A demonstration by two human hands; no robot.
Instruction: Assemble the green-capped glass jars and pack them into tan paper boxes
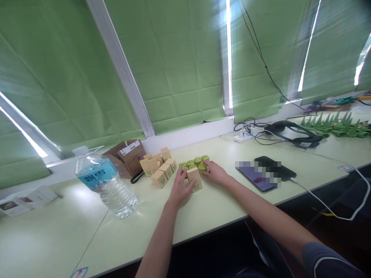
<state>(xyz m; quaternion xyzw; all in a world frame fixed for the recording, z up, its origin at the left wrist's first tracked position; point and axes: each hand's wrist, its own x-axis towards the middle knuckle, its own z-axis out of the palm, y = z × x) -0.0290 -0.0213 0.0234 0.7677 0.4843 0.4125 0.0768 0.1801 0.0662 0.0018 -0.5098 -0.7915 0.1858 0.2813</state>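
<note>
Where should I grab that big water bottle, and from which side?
I'd grip the water bottle round its ridged body, below the blue label, coming from the near side. It appears to stand on its base, and the cardboard box sits close behind it. The body looks wide, so spread your left hand, the nearer one, once it lets go of the beige box.

Person's bare forearms reach forward, converging. Left hand curls in grip, thumb opposite fingers. Right hand angles inward near left, palm down, fingers slightly bent.
</note>
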